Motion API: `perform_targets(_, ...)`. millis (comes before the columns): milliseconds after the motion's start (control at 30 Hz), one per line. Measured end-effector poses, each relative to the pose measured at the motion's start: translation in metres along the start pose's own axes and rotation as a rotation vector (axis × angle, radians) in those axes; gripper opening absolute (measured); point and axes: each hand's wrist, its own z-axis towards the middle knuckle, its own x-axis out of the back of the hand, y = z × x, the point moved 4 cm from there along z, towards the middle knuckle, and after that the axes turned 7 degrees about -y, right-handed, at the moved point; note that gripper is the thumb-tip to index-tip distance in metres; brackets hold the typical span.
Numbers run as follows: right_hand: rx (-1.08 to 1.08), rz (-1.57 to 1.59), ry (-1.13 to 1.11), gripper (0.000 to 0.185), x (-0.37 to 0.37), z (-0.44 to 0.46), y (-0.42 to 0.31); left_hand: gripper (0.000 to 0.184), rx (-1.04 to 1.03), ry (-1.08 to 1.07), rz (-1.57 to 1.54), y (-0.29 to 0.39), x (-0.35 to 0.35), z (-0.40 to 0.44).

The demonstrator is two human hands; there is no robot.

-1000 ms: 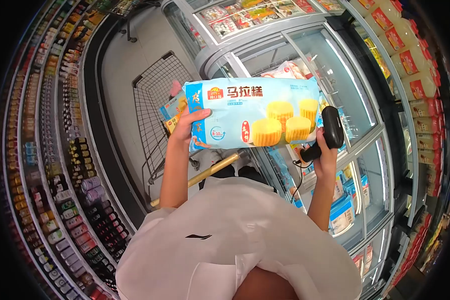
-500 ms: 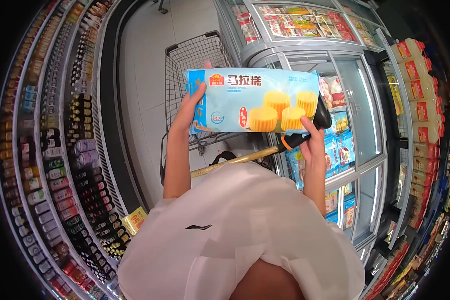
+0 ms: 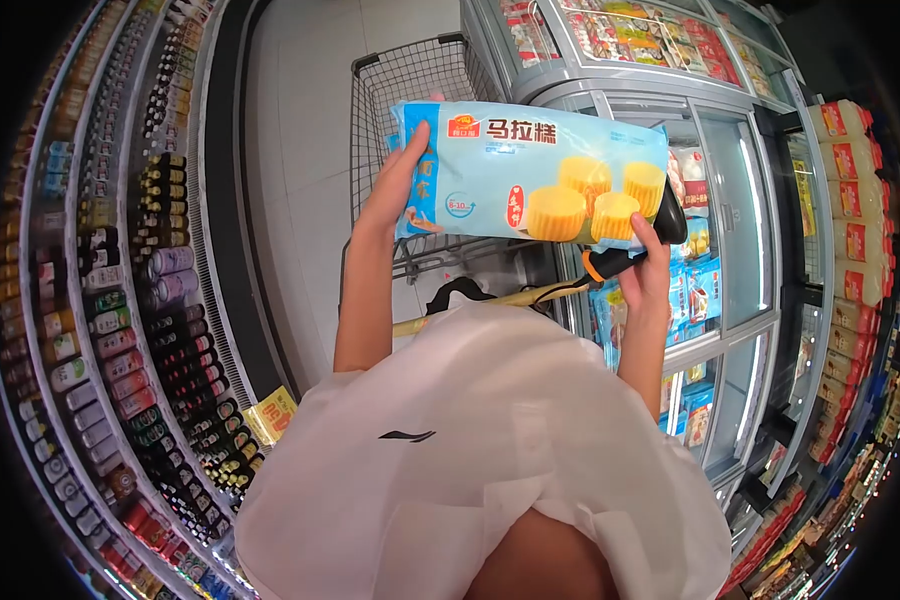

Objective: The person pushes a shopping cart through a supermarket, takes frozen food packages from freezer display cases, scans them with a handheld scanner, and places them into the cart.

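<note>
Both my hands hold up a light-blue bag of frozen sponge cakes (image 3: 470, 170), its front with pictured yellow cakes turned toward me. At the bag's left end, my left hand (image 3: 402, 180) grips the edge with the thumb on the front. My right hand (image 3: 648, 268) pinches the lower right corner, thumb on the front and fingers partly hidden. Behind and below the bag is the wire shopping cart (image 3: 420, 70), its basket partly covered by it. The cart's yellowish handlebar (image 3: 530, 297) runs in front of my body, with a black part with an orange ring near my right hand.
To the right stands a glass-door freezer (image 3: 730, 220) with blue packages inside. Shelves of cans and bottles (image 3: 170, 270) line the left side. Large jugs (image 3: 850, 200) stand on the far-right shelf. Tiled floor (image 3: 305, 120) shows between the left shelves and the cart.
The bag and both hands have shifted up and to the right in view, the bag tilting slightly down at its right end. The cart and freezer also appear further right.
</note>
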Motion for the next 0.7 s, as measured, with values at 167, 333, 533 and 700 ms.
perform_targets(167,0.049,-0.009,0.069,0.049,-0.002,-0.005,0.000,0.066,0.119,-0.040,-0.026,-0.022,0.013,0.011)
perform_targets(333,0.146,-0.092,0.117,0.046,-0.020,-0.005,-0.022,0.069,0.090,-0.067,-0.013,-0.045,0.011,0.030)
perform_targets(533,0.400,-0.628,0.234,0.045,-0.111,-0.016,-0.056,0.074,-0.114,0.138,0.466,-0.057,-0.024,0.068)
perform_targets(700,1.045,-1.295,-0.080,0.039,-0.157,-0.039,-0.001,0.071,-0.085,-0.217,-0.385,-0.051,-0.090,0.043)
